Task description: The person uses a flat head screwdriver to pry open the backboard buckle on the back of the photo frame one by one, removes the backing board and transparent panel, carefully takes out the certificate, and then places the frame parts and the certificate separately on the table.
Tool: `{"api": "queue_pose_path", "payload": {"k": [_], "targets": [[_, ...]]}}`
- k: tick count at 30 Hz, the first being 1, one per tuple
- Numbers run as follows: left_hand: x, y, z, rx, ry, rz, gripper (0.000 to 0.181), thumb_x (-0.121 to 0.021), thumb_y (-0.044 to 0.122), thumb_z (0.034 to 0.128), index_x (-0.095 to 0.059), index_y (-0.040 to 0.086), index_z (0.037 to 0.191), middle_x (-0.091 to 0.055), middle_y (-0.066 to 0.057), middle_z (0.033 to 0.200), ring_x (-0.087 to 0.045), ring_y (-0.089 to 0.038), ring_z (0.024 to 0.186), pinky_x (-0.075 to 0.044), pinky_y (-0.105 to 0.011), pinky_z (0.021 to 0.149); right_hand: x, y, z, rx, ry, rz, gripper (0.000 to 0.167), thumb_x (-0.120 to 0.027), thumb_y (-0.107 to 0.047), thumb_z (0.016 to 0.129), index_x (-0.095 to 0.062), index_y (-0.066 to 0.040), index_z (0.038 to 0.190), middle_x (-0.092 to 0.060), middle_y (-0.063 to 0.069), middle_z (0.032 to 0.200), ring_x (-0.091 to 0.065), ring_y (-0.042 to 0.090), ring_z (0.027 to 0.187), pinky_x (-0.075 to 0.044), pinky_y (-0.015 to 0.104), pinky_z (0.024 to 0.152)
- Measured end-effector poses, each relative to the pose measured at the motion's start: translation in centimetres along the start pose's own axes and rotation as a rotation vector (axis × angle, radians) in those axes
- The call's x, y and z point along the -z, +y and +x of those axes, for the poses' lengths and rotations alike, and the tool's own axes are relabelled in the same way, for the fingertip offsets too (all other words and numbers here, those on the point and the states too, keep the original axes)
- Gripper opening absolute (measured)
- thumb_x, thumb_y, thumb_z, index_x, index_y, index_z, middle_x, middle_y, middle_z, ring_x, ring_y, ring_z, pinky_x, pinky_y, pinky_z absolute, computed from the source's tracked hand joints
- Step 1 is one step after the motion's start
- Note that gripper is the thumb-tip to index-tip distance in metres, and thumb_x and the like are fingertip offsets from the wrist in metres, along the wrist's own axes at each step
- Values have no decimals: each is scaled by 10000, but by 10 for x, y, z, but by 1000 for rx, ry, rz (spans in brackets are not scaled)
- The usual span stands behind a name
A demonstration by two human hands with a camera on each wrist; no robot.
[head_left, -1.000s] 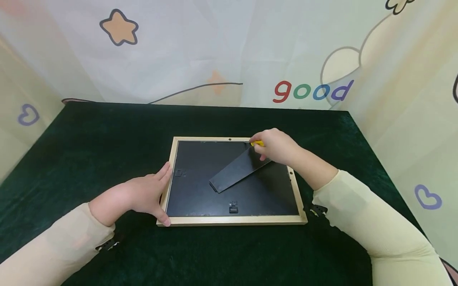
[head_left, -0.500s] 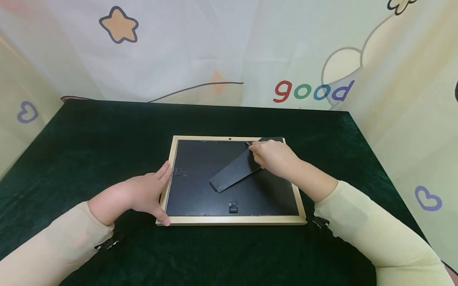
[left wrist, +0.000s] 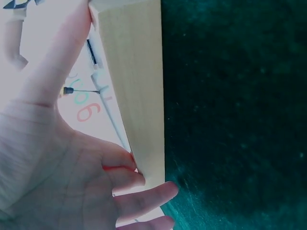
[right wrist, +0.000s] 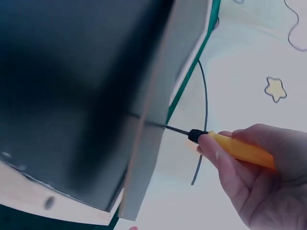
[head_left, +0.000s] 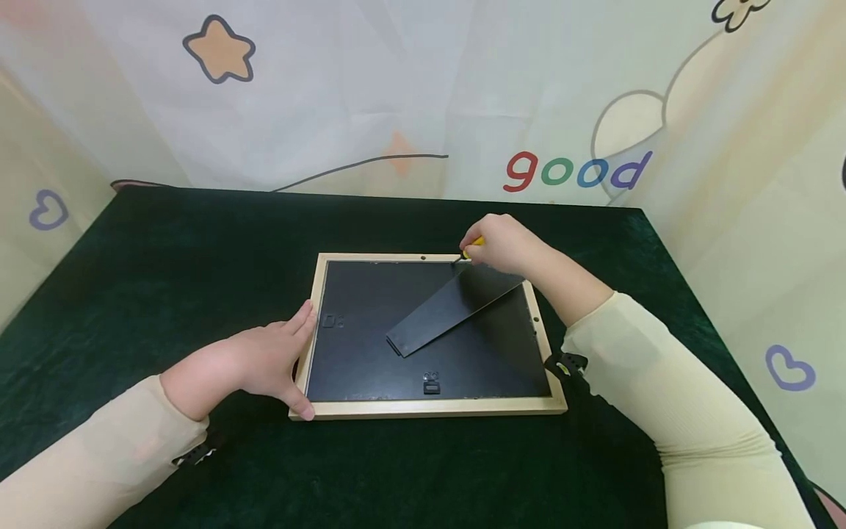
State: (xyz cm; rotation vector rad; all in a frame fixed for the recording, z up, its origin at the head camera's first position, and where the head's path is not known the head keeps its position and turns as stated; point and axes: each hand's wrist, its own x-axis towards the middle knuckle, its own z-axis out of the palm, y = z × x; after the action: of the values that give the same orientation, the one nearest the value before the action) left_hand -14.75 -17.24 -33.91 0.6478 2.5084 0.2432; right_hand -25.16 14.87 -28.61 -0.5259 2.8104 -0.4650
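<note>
A picture frame (head_left: 429,408) with a pale wood border lies back side up on the table. Its black backing board (head_left: 370,301) carries a slanting black easel stand (head_left: 429,323). My left hand (head_left: 267,364) rests against the frame's left side, fingers straight along it and thumb at the near left corner. My right hand (head_left: 505,246) grips the yellow handle of a screwdriver (right wrist: 242,150) above the far edge. The thin shaft points down at the inner far edge near the stand's top; whether the tip touches is unclear. The hand partly hides the far right corner.
Dark green cloth covers the table (head_left: 198,250). A printed curtain (head_left: 344,88) hangs behind and at both sides. Hanging tabs (head_left: 431,383) sit on the backing board, and dark round holes (head_left: 536,319) mark the border.
My right hand dips toward the near side with the screwdriver, then lifts away to the far side, uncovering the right border. The left hand and the frame stay in place.
</note>
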Motion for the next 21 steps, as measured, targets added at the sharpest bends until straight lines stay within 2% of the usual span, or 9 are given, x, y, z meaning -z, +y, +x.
{"api": "queue_pose_path", "payload": {"k": [7, 11, 15, 18, 21], "targets": [[0, 1, -2, -4, 13, 6, 1379, -768, 662, 522, -63, -59, 1463, -4, -242, 1527, -244, -436, 1334, -296, -569, 1013, 15, 7, 18, -81, -55, 192, 244, -547, -121, 931, -656, 34, 1085, -667, 181, 977, -676, 268, 843, -540, 311, 729], [-2, 1, -1, -7, 20, 10, 1376, -780, 643, 519, -67, -61, 1462, -14, -244, 1526, -235, -438, 1337, -290, -571, 1015, 20, 13, 25, -148, -53, 323, 262, -571, -141, 931, -639, 63, 1082, -650, 208, 987, -685, 265, 830, -540, 300, 727], [-2, 0, 0, 1, 16, 10, 1377, -784, 639, 516, -65, -55, 1465, -8, -238, 1528, -224, -436, 1341, -285, -572, 1017, 20, 20, 30, -181, -37, 415, 284, -572, -149, 935, -613, 78, 1100, -623, 225, 1017, -687, 259, 821, -536, 295, 731], [-2, 1, 1, 3, 19, 12, 1379, -783, 641, 511, -70, -54, 1465, -9, -234, 1530, -228, -431, 1342, -288, -570, 1017, 17, 24, 27, -155, -15, 407, 274, -576, -149, 934, -622, 69, 1094, -617, 217, 1019, -684, 272, 830, -535, 293, 737], [-5, 2, 2, 1, 19, 7, 1383, -786, 639, 508, -68, -56, 1464, -10, -229, 1531, -234, -422, 1343, -295, -559, 1018, 8, 22, 15, -59, 5, 249, 241, -584, -148, 929, -655, 34, 1071, -646, 179, 982, -676, 281, 841, -533, 311, 761]]}}
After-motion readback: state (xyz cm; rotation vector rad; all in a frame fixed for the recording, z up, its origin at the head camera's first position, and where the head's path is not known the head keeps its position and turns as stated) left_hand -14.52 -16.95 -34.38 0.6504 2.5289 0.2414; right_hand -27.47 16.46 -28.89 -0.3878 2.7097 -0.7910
